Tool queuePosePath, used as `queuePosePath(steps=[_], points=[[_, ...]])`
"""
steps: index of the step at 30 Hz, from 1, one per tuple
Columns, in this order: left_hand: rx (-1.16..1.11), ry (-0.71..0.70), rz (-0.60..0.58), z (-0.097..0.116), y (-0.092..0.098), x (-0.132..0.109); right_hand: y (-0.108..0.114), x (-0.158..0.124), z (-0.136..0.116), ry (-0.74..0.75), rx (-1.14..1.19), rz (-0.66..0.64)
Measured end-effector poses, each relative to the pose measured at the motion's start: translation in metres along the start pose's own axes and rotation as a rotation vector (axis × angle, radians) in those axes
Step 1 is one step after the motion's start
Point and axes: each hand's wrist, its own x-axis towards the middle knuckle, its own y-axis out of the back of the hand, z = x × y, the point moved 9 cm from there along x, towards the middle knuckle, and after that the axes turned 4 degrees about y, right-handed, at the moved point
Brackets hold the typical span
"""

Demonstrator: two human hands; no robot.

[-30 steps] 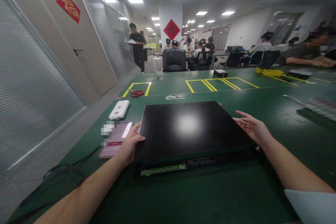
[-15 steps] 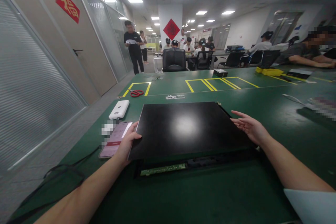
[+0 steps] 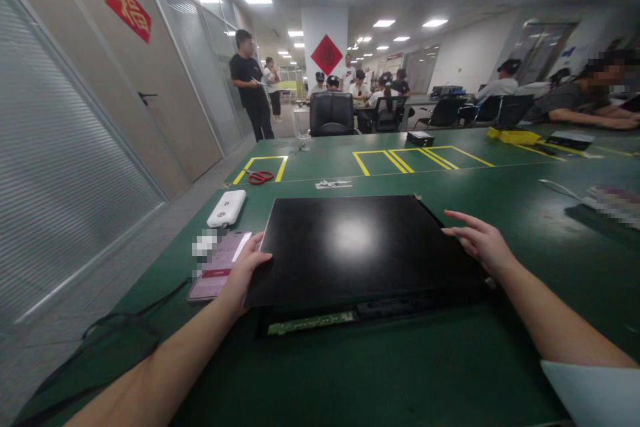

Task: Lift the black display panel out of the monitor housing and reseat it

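A glossy black display panel (image 3: 320,267) lies slightly askew over a black frame (image 3: 420,302), whose near edge carries a green circuit board strip (image 3: 310,324). My left hand (image 3: 247,267) grips the panel's left edge, thumb on top and fingers partly hidden beneath. At the right edge is my right hand (image 3: 480,243), its index finger stretched out and the other fingers loosely bent. Those fingertips are close to or touching the edge; which of the two I cannot tell.
Left of the panel are a phone (image 3: 215,273), a white power bank (image 3: 227,208) and a black strap (image 3: 125,320). Red-handled scissors (image 3: 261,177) and white scraps (image 3: 333,184) lie beyond it. A small black box (image 3: 420,139) and a yellow tray (image 3: 513,137) stand farther back; people are in the background.
My right hand has shifted slightly right, and its fingers have bent a little more. The panel has moved very slightly rightward. In the background, a standing person has turned sideways.
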Motion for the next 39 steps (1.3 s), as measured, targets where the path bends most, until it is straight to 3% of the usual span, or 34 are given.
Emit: queuePosePath(steps=[10,20,29,39], points=[[-0.048,-0.029,-0.029,0.0,-0.005,0.0,0.009,0.004,-0.005,0.072,-0.073,0.04],[-0.13,-0.064,-0.023,0.001,-0.003,-0.002,0.008,0.016,0.005,0.17,-0.162,-0.053],[-0.032,-0.157,-0.011,0.005,-0.007,0.001,0.012,0.016,0.01,0.134,-0.259,-0.034],[0.018,-0.125,-0.06,0.002,-0.019,-0.007,0.014,0.017,0.01,0.147,-0.257,0.002]])
